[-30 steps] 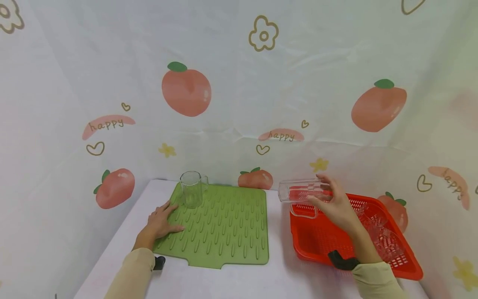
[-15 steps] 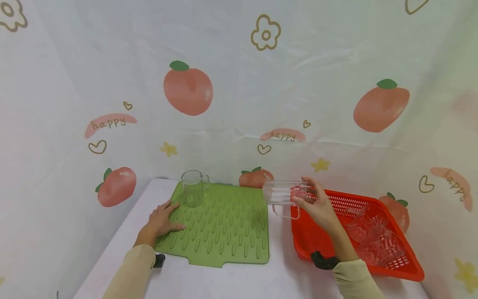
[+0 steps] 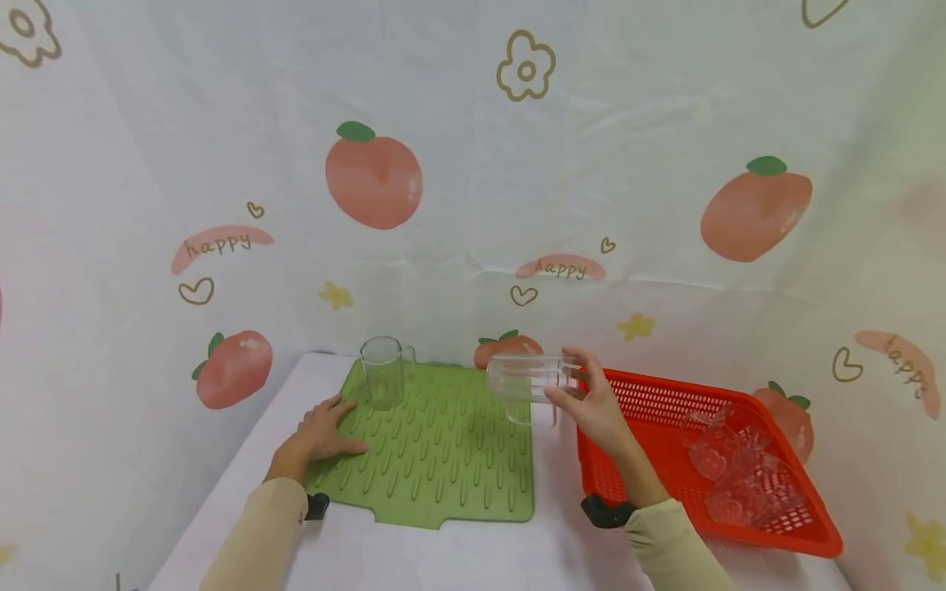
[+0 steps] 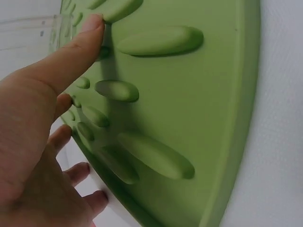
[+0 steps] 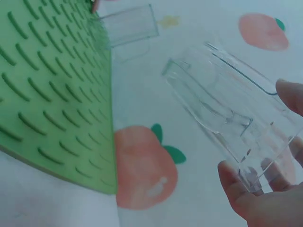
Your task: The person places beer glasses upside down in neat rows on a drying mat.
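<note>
My right hand (image 3: 594, 408) grips a clear glass mug (image 3: 523, 377) near one end, thumb and fingers on opposite sides. The mug lies sideways in the air, its handle hanging down, above the right edge of a green ridged drying mat (image 3: 443, 460). In the right wrist view the held mug (image 5: 222, 104) is seen close up, apart from the mat. My left hand (image 3: 321, 435) rests with spread fingers on the mat's left edge. Just beyond it a second glass mug (image 3: 383, 373) stands upright at the mat's back left corner, handle to the right.
A red plastic basket (image 3: 643, 525) with perforated sides stands at the right, partly behind my right forearm. Several clear glass pieces (image 3: 746, 476) lie in its right part. A white curtain (image 3: 458, 180) printed with peaches rises directly behind the white table (image 3: 473, 562).
My right hand has carried the glass mug leftward from above the basket to the mat's right edge. The left hand and the standing mug stay in place.
</note>
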Demonstrator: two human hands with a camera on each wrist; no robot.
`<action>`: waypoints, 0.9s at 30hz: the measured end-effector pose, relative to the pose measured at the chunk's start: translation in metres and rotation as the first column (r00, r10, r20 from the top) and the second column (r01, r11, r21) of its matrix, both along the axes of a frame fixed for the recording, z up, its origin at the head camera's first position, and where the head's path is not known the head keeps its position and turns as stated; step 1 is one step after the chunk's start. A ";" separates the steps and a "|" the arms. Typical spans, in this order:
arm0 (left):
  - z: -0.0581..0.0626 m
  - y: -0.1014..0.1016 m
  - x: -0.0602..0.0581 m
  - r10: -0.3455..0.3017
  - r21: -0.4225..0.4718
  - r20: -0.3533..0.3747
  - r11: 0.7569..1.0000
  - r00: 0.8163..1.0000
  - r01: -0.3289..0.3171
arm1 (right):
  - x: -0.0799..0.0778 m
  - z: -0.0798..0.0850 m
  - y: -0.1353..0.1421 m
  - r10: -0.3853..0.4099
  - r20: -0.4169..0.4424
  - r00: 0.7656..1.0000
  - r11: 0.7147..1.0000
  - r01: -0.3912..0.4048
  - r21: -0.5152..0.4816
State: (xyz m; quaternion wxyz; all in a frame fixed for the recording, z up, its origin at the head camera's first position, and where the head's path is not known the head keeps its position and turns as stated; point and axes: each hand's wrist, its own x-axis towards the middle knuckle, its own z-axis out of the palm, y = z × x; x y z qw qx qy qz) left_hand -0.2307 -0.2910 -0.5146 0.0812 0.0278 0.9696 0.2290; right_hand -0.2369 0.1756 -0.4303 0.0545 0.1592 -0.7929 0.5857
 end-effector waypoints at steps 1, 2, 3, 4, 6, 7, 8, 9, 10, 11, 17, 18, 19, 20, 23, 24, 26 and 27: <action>-0.001 -0.001 -0.001 -0.001 -0.003 -0.001 1.000 1.000 0.001 | -0.001 0.000 -0.004 0.009 0.005 1.000 1.000 -0.009 -0.018; -0.001 -0.002 -0.002 0.001 -0.003 0.001 1.000 1.000 -0.001 | -0.001 0.000 -0.007 0.015 0.014 1.000 0.999 -0.015 -0.030; -0.002 -0.003 -0.002 0.002 -0.004 0.002 1.000 1.000 -0.002 | -0.001 -0.001 -0.011 0.022 0.021 1.000 0.999 -0.021 -0.041; -0.003 -0.004 -0.003 0.003 -0.005 0.006 1.000 1.000 -0.003 | -0.002 -0.002 -0.014 0.028 0.031 0.999 0.998 -0.027 -0.051; -0.004 -0.004 -0.004 0.004 -0.001 0.014 1.000 1.000 -0.004 | -0.002 -0.004 -0.020 0.038 0.049 0.998 0.997 -0.035 -0.065; -0.005 -0.004 -0.004 0.005 -0.001 0.018 1.000 1.000 -0.005 | -0.002 -0.004 -0.023 0.041 0.056 0.998 0.997 -0.037 -0.071; -0.005 -0.004 -0.004 0.008 0.002 0.025 1.000 1.000 -0.008 | -0.002 -0.006 -0.026 0.043 0.063 0.997 0.996 -0.039 -0.075; -0.005 -0.003 -0.004 0.009 0.004 0.026 1.000 1.000 -0.009 | -0.002 -0.007 -0.029 0.047 0.069 0.997 0.996 -0.041 -0.079; -0.005 -0.003 -0.004 0.010 0.005 0.028 1.000 1.000 -0.010 | -0.003 -0.008 -0.032 0.048 0.073 0.996 0.996 -0.042 -0.083; -0.005 -0.003 -0.004 0.009 0.006 0.026 1.000 1.000 -0.010 | -0.003 -0.009 -0.034 0.053 0.073 0.996 0.995 -0.046 -0.087; -0.002 -0.004 -0.002 0.005 0.028 0.002 1.000 1.000 -0.005 | -0.007 -0.016 -0.048 0.051 0.104 0.993 0.995 -0.041 -0.093; -0.001 -0.004 -0.002 0.007 0.038 -0.003 0.999 1.000 -0.007 | -0.007 -0.017 -0.050 0.047 0.114 0.992 0.995 -0.037 -0.092; 0.001 -0.005 -0.002 0.007 0.050 -0.010 0.999 1.000 -0.006 | -0.007 -0.018 -0.052 0.046 0.121 0.992 0.995 -0.034 -0.093; 0.004 -0.005 -0.001 0.011 0.064 -0.017 0.998 1.000 -0.010 | -0.008 -0.019 -0.054 0.045 0.126 0.991 0.995 -0.033 -0.094; 0.014 -0.007 0.000 0.032 0.108 -0.034 0.994 0.999 -0.028 | -0.008 -0.021 -0.060 0.034 0.134 0.990 0.995 -0.021 -0.095; 0.018 -0.007 0.000 0.038 0.120 -0.042 0.992 0.998 -0.032 | -0.008 -0.021 -0.062 0.030 0.135 0.990 0.995 -0.017 -0.096; 0.027 -0.007 0.001 0.057 0.149 -0.060 0.988 0.997 -0.048 | -0.007 -0.021 -0.066 0.024 0.134 0.991 0.995 -0.010 -0.102; 0.033 -0.007 0.001 0.066 0.163 -0.072 0.985 0.995 -0.053 | -0.007 -0.021 -0.068 0.021 0.133 0.991 0.994 -0.007 -0.108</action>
